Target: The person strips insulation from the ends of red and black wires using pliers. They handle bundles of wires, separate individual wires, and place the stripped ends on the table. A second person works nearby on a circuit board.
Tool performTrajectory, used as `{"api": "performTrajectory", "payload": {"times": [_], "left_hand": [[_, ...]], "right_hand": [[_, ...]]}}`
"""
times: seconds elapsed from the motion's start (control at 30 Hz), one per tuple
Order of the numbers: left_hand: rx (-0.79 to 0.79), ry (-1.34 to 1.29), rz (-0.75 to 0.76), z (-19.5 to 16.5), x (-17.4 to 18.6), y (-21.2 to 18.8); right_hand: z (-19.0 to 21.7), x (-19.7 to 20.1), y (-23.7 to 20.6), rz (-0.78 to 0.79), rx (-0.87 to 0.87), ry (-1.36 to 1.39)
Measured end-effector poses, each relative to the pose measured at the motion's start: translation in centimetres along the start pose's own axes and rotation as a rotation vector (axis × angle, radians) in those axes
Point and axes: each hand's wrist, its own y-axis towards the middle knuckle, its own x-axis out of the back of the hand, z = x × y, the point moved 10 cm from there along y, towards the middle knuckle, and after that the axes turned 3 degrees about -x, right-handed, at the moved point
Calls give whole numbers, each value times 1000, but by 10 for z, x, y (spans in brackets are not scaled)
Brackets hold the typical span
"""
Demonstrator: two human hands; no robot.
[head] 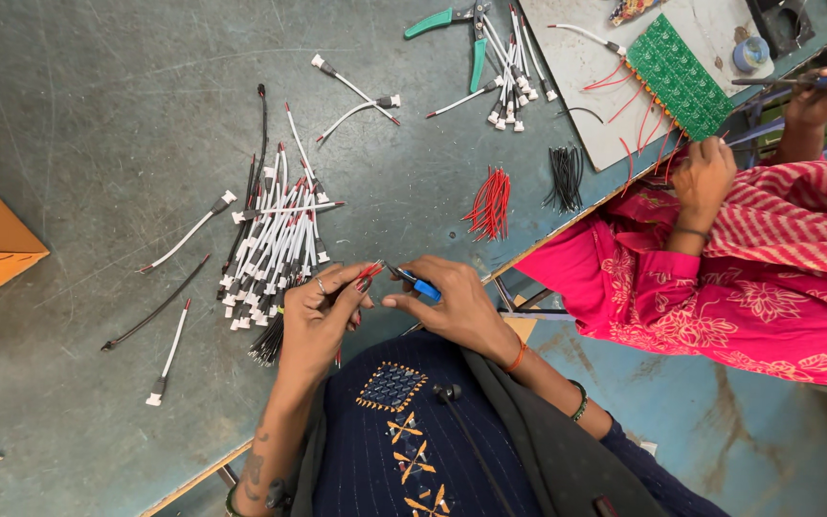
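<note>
Left hand (323, 311) pinches wire (368, 275), right hand (447, 302) grips blue tool (420, 284)

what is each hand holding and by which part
The left hand pinches thin red wires near their ends; the right hand grips a small blue-handled tool by its handle.
</note>
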Motion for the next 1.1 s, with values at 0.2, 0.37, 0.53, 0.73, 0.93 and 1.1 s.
{"api": "performTrajectory", "payload": {"times": [0.2, 0.37, 0.53, 0.73, 0.93, 1.1], "left_hand": [[-11, 2, -9, -2, -3, 0], [-22, 25, 3, -2, -3, 0], [-6, 47, -8, 1, -2, 0], [6, 49, -17, 4, -1, 0], [-19, 41, -20, 4, -2, -1], [-22, 35, -26, 4, -2, -2]], "right_hand": [[2, 1, -2, -38, 18, -43], [3, 1, -3, -88, 32, -70], [1, 1, -2, -89, 17, -69], [1, -2, 0, -84, 17, -61], [2, -3, -1, -77, 17, -42], [0, -5, -1, -64, -9, -34]]}}
